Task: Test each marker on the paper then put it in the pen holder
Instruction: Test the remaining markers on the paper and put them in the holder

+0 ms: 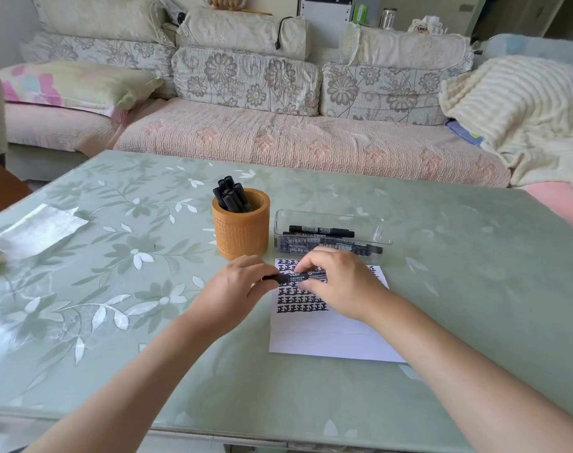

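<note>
Pinching labelled marker [299,276], left hand [234,291], right hand [339,284], over inked paper [324,341]

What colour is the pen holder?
The pen holder is orange-brown. The head view shows it best.

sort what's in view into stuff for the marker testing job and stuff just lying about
For the job:
- marker, held by left hand and right hand
- paper with test marks
- pen holder with finished markers
- clear tray of waiting markers

Lying about:
- white sheet, far left
- sofa
- striped blanket
- pillow
</note>
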